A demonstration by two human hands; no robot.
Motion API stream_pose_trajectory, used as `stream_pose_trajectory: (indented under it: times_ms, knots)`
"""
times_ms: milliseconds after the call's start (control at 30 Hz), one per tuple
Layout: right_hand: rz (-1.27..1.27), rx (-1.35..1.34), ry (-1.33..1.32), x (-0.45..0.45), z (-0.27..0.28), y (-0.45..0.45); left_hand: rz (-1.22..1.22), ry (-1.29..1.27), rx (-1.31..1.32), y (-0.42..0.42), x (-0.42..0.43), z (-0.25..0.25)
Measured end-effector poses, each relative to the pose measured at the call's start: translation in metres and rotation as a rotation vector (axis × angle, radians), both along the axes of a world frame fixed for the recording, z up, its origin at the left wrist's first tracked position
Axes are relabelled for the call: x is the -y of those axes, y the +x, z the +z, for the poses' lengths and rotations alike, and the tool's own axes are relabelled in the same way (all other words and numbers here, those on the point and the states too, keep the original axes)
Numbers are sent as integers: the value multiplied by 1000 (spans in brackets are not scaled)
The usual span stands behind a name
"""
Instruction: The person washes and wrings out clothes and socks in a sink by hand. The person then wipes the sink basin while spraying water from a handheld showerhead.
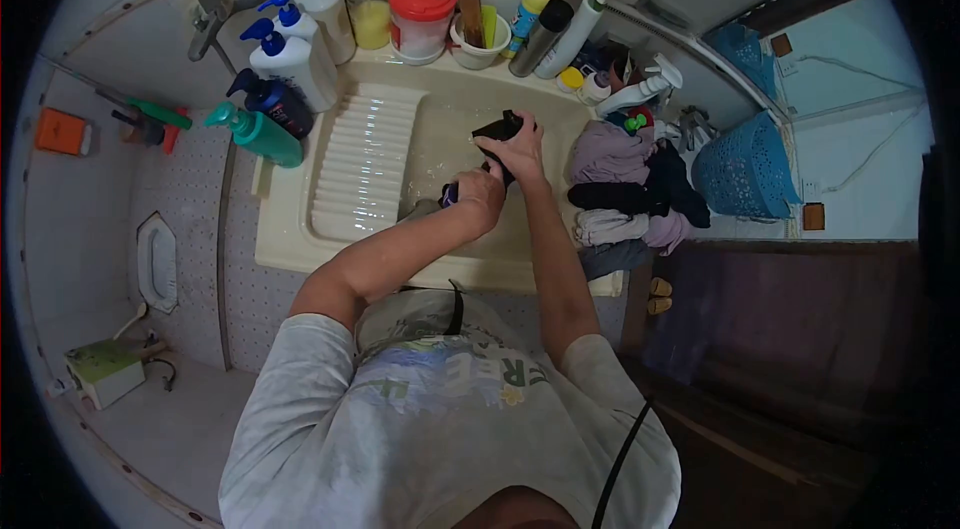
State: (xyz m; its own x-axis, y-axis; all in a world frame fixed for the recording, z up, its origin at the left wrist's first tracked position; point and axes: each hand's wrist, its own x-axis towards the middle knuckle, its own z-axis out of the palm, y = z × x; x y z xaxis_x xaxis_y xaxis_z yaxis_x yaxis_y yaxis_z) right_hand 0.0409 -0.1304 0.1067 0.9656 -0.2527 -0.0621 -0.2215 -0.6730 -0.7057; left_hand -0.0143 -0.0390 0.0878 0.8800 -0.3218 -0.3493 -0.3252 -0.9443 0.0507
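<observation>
Above the basin of a cream laundry sink (560,264), both my hands grip a small black garment (492,132); its exact kind cannot be made out. My right hand (522,147) is closed on the upper part. Lower and to the left, my left hand (482,201) is closed around the cloth, and a dark purplish end (449,195) sticks out beside it. Shallow water shows in the basin, and a greyish cloth lies partly hidden under my left forearm. The ribbed washboard (362,164) of the sink is left of my hands.
Pump bottles (258,136) line the left rim. A red-lidded tub (418,17), a white cup (480,51) and several bottles stand along the back. Damp clothes (610,151) are heaped on the right rim, near a tap (692,124) and a blue basket (745,169).
</observation>
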Motion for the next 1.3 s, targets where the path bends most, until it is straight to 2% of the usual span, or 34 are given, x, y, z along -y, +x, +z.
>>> stream_pose_trajectory:
  times_ms: [67, 100, 133, 167, 233, 267, 300, 333, 367, 400, 433, 467, 500, 533, 567, 633, 667, 700, 733, 767, 800, 833, 867, 900, 933, 1000, 1067, 1133, 1167, 1233, 1300]
  knots:
    - [-130, 39, 2, -4, 8, 10, -18, 30, 54, 4, 0, -2]
    - [-198, 302, 115, 9, -21, 24, 51, -77, 35, 9, 1, -4]
    - [-309, 376, 443, 15, -18, 35, 122, -184, 16, 13, 0, 2]
    - [-420, 438, 772, 21, -16, 40, 128, -183, 13, 10, -1, 7]
    - [-466, 567, 1131, 22, 24, 35, 284, -762, -23, -4, -7, 42]
    - [-440, 614, 1319, 26, 34, 31, 283, -761, -28, -11, 0, 34]
    - [-127, 513, 1485, 40, 36, 28, 428, -1205, -115, -18, 11, 17]
    - [151, 582, 1644, 36, 55, 24, 576, -1650, -208, -21, 15, 21]
    - [438, 646, 1786, 33, 76, 22, 581, -1650, -218, -25, 12, 23]
    - [592, 622, 1836, 36, 86, 20, 648, -2102, -645, -28, -4, 54]
    - [579, 615, 1836, 31, 102, 15, 693, -2516, -1126, -31, -17, 76]
    - [795, 490, 1959, 22, 122, 7, 706, -2518, -1128, -26, -23, 81]
    - [1022, 353, 2068, 12, 139, 0, 858, -2382, -1423, -13, -27, 83]
    - [1123, 358, 2062, 2, 148, -6, 999, -2210, -1707, -6, -31, 90]
    - [1225, 364, 2050, -9, 155, -12, 1000, -2218, -1702, -7, -33, 114]
    - [1302, 343, 2076, -21, 166, -9, 708, -1961, -1420, -10, -34, 165]
    - [1641, 388, 1961, -23, 172, 4, 731, -2135, -2194, -8, -23, 116]
    - [1969, 428, 1810, -25, 179, 16, 679, -2121, -2257, -11, -26, 112]
    - [2071, 428, 1760, -19, 185, 22, 635, -2105, -2321, -17, -28, 108]
    - [1953, 571, 1714, -10, 183, 22, 636, -2186, -1855, -21, -8, 82]
    - [1828, 705, 1660, 1, 180, 20, 651, -2180, -1862, -21, -11, 90]
    - [1541, 791, 1567, 12, 179, 13, 858, -2314, -1810, -17, -17, 107]
    - [1131, 848, 1515, 16, 172, 2, 1072, -2438, -1735, -12, -21, 115]
    - [728, 882, 1430, 16, 167, -8, 1160, -2465, -1570, 0, -24, 104]
    - [555, 918, 1222, 33, 152, 0, 1238, -2478, -1407, 19, -27, 92]
    - [61, 809, 1180, 35, 99, 1, 1382, -2404, -978, 66, -51, 76]
    - [-143, 782, 714, 26, 14, -4, 1221, -2404, -480, 97, -66, 52]
    - [-571, 341, 1567, -9, -14, -13, 1042, -2166, 56, 94, -56, 77]
    - [-589, 345, 1571, -16, -28, -16, 911, -1937, 138, 85, -52, 92]
    - [-447, 180, 1803, -24, -45, -15, 304, -1506, 480, 75, -50, 101]
    - [-264, 128, 1806, -24, -38, -14, 4, -1410, 341, 66, -50, 110]
